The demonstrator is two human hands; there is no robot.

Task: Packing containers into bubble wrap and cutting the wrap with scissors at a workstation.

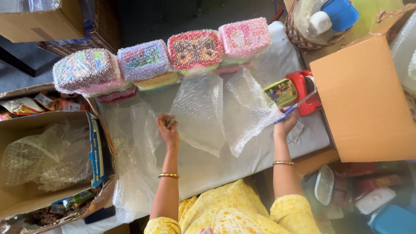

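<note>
Bare table edge (242,167) at six o'clock. Left hand (168,128) pinches bubble wrap (203,112); right hand (286,123), at three o'clock, grips scissors (297,106), arms outstretched.

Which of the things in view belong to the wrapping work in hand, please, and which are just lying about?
In use:
- left hand gripping the bubble wrap sheet
- right hand holding the blue-handled scissors
- wrapped lunch boxes in a row
- unwrapped lunch box

Lying about:
- cardboard box on the right
- wicker basket
- carton of bubble wrap on the left
</note>
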